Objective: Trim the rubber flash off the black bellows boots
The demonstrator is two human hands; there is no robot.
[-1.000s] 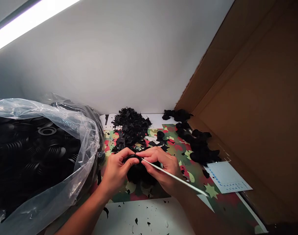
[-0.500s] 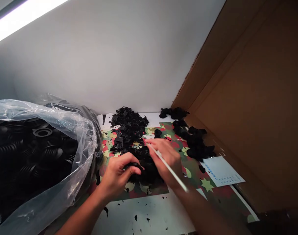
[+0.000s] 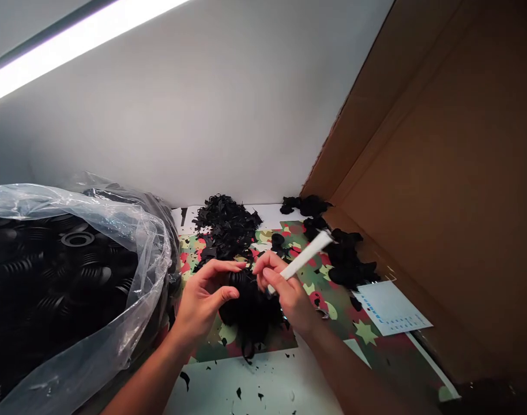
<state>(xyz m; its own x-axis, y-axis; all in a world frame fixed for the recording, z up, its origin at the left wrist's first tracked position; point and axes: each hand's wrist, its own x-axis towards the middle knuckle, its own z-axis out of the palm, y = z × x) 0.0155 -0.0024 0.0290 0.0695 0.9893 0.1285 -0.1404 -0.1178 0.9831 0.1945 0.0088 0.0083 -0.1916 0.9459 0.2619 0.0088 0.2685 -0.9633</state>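
Observation:
A black ribbed part (image 3: 236, 278) sits between the thumb and fingers of my left hand (image 3: 203, 294), which is curved round it. My right hand (image 3: 292, 291) is closed on a slim white-handled tool (image 3: 304, 258), slanting up to the right. Its working end is hidden near my fingers. The right fingertips are close to the ribbed part; whether they touch it I cannot tell. Beneath both hands lies a dark heap of black pieces (image 3: 252, 320), with a curled black strip (image 3: 247, 351) at its near side.
On the left stands a clear plastic bag (image 3: 155, 248) full of black ribbed parts. Black scraps (image 3: 226, 222) are piled behind my hands. More black pieces (image 3: 352, 259) lie along a cardboard wall (image 3: 436, 202). A white printed card (image 3: 395, 308) rests on the patterned sheet (image 3: 341, 311).
The white tool has swung from pointing down toward my right forearm to pointing up and right. My hands have shifted slightly, and the left fingers and thumb have spread wider.

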